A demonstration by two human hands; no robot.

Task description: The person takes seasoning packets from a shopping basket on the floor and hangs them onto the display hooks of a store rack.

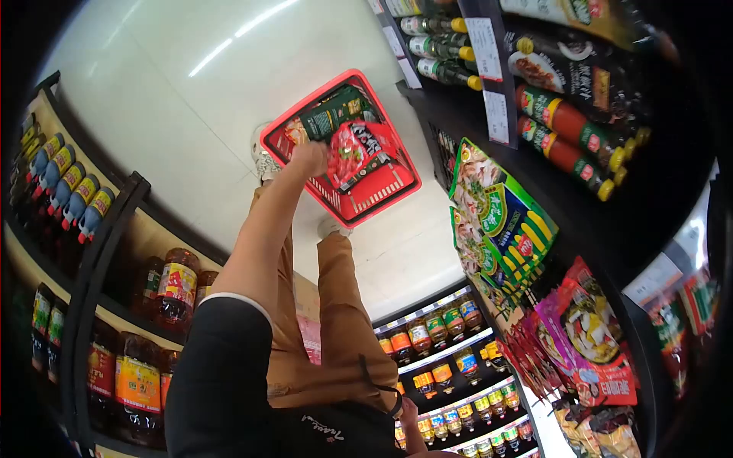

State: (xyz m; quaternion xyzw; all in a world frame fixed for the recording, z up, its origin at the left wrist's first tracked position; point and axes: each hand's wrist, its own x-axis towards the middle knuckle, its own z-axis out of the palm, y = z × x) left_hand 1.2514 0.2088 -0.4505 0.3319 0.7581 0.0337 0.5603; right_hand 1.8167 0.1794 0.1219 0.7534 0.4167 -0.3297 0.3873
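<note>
My left hand (309, 159), its fingers curled, reaches down into a red shopping basket (353, 217) on the floor by my shoes. It grips the near-left edge of a red food packet (357, 153) with dark lettering. Beside that packet in the basket lies a dark green packet (330, 114). My right hand (408, 416) hangs low by my right leg, beside a dark cord or strap; its fingers are too small and hidden to read.
Shelves of large sauce bottles (140, 382) stand on the left. On the right, green packets (500, 210) and red packets (592, 336) hang from a dark rack below bottle shelves. More bottle shelves (443, 359) stand behind my legs.
</note>
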